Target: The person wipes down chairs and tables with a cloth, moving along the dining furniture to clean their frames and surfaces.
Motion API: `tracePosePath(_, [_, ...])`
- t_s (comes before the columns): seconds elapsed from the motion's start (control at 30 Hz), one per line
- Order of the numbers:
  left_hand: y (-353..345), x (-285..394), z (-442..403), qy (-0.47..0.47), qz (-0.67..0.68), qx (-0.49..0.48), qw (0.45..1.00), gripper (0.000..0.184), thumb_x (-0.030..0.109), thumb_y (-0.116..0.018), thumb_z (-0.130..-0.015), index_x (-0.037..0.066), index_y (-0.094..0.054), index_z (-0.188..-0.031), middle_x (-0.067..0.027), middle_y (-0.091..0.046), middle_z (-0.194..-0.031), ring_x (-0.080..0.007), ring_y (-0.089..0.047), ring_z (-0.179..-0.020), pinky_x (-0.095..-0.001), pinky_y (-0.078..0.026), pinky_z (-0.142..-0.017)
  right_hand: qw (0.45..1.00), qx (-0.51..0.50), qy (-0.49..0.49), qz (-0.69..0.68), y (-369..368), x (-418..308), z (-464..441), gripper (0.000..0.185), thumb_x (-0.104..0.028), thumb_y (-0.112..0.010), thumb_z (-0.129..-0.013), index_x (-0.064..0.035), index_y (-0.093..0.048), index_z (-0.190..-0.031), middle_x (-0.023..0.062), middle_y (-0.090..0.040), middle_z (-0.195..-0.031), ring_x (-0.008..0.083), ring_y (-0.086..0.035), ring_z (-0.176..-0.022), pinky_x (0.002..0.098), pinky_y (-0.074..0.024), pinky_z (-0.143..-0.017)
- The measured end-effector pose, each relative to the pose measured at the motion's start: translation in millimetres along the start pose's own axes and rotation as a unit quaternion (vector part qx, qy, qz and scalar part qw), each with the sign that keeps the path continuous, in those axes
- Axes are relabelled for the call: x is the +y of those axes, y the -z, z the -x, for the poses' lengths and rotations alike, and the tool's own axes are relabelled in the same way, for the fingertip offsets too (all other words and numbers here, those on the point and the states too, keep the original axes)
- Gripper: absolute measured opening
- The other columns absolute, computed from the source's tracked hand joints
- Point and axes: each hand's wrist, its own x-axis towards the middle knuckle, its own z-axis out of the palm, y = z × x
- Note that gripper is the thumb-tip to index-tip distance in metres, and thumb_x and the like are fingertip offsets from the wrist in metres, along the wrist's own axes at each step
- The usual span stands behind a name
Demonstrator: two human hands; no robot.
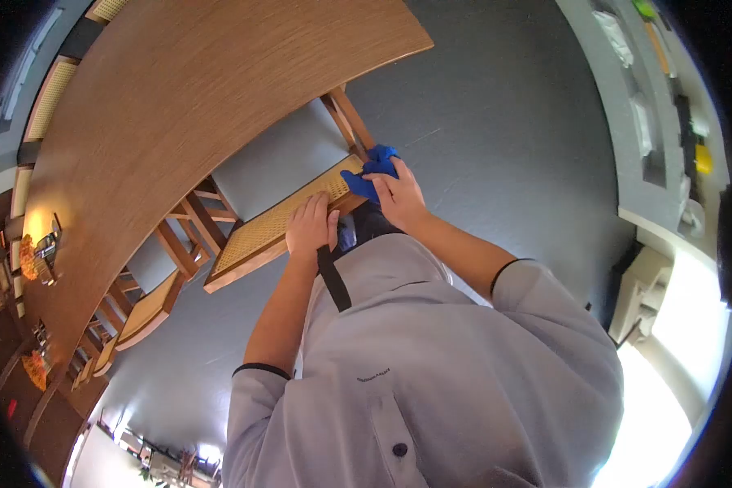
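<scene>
My right hand (400,198) holds a blue cloth (362,185) against the near right corner of a wooden chair with a woven cane seat (281,215). Part of the cloth sticks out past my fingers on both sides. Flat on the front edge of the same seat rests my left hand (309,224), its fingers lying on the cane and nothing in it. A black strap (333,279) hangs below my left wrist.
A long wooden table (220,73) curves over the chair's far side. More cane-seat chairs (149,309) line it to the left. Orange flowers (29,257) stand on the table. Grey floor (496,122) lies to the right, with shelving (651,98) beyond.
</scene>
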Motion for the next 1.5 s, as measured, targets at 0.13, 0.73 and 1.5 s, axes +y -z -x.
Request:
tracePosePath(0.13, [8, -21, 8, 0.055, 0.062, -0.022, 0.996, 0.039, 0.031, -0.050, -0.100, 0.007, -0.059, -0.129, -0.0166, -0.062, -0.131, -0.0354, -0.057, -0.122, -0.0478, -0.044, -0.103, 0.998, -0.024, 0.026, 0.058, 1, -7, -2, 0.030, -0.031, -0.066, -0.094, -0.0191, -0.069, -0.121, 0.0249, -0.049, -0.134, 0.0507, -0.048, -0.121, 0.0553, -0.0460, -0.102])
tracePosePath(0.73, [102, -242, 138, 0.082, 0.035, -0.017, 0.996, 0.039, 0.032, -0.051, -0.101, 0.000, -0.063, -0.120, -0.0208, -0.066, -0.121, -0.0392, -0.058, -0.120, -0.0534, -0.038, -0.108, 0.955, 0.185, -0.082, 0.218, -107, -114, 30, 0.034, -0.014, -0.063, -0.094, -0.0070, -0.066, -0.127, 0.0217, -0.051, -0.134, 0.0409, -0.042, -0.133, 0.0614, -0.0309, -0.114])
tracePosePath(1.5, [92, -252, 135, 0.060, 0.225, -0.020, 0.972, 0.032, 0.026, -0.048, -0.105, 0.002, -0.067, -0.116, -0.0192, -0.070, -0.103, -0.0337, -0.067, -0.096, -0.0397, -0.051, -0.088, 0.970, 0.036, 0.178, 0.163, -117, -154, 30, 0.036, -0.041, -0.078, -0.078, -0.0224, -0.076, -0.109, 0.0093, -0.065, -0.114, 0.0342, -0.062, -0.109, 0.0553, -0.0383, -0.113])
